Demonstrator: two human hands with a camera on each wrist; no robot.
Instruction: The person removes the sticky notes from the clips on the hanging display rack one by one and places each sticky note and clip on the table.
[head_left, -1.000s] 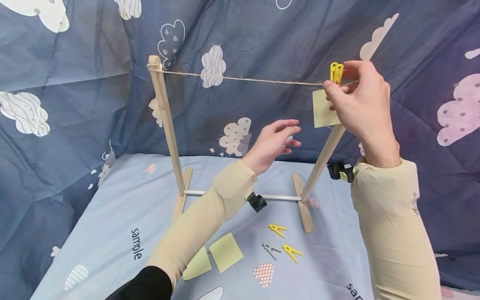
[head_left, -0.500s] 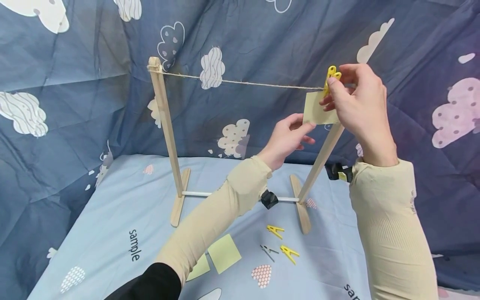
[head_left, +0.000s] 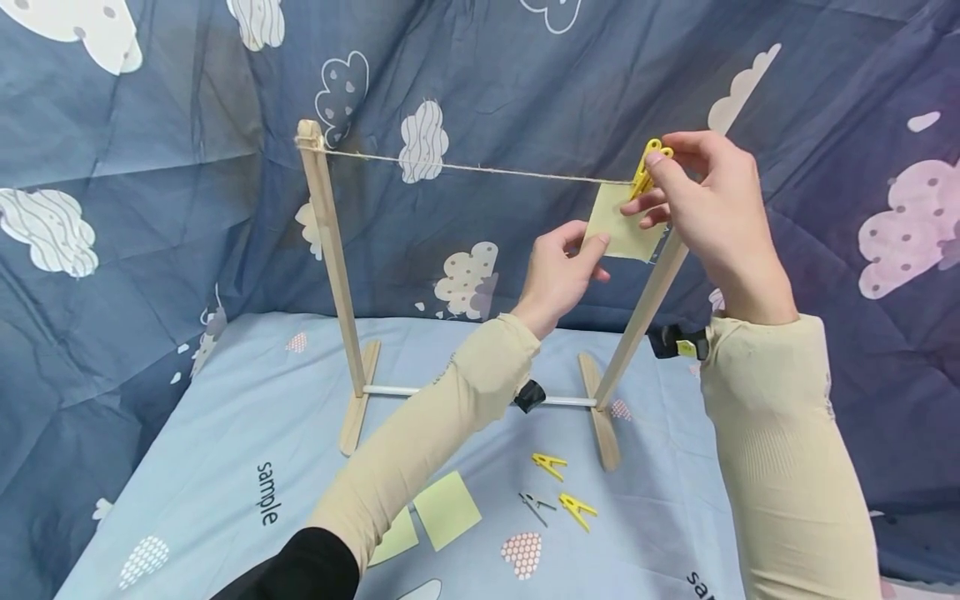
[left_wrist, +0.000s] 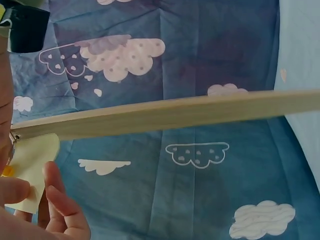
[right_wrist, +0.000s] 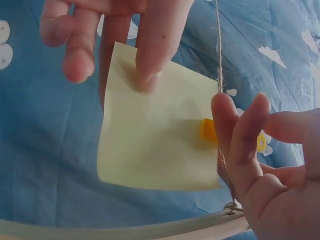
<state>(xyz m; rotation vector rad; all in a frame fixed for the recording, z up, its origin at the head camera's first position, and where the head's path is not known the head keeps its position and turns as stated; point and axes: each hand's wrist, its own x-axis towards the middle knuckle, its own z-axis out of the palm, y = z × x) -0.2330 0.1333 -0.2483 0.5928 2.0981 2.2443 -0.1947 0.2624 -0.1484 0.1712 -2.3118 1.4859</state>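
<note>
A pale yellow paper note (head_left: 622, 229) hangs at the right end of a twine line (head_left: 480, 169). My right hand (head_left: 720, 200) pinches the handles of a yellow clothespin (head_left: 647, 171) at the note's top edge; in the right wrist view the clothespin's yellow tip (right_wrist: 209, 129) lies over the paper, beside the twine. My left hand (head_left: 558, 271) holds the note's lower left corner between thumb and fingers. The left wrist view shows the thumb (left_wrist: 17, 190) on the paper (left_wrist: 37, 165).
The twine runs between two wooden posts, left (head_left: 330, 267) and right (head_left: 645, 321), joined low by a white rod (head_left: 390, 390). On the light blue cloth lie two yellow clothespins (head_left: 577, 510) (head_left: 550, 464), a grey clothespin (head_left: 536, 505) and two more notes (head_left: 447, 510) (head_left: 396, 540).
My left hand has moved up to the right and taken hold of the note's corner. The clothespin has tilted and shifted slightly left and down with my right hand.
</note>
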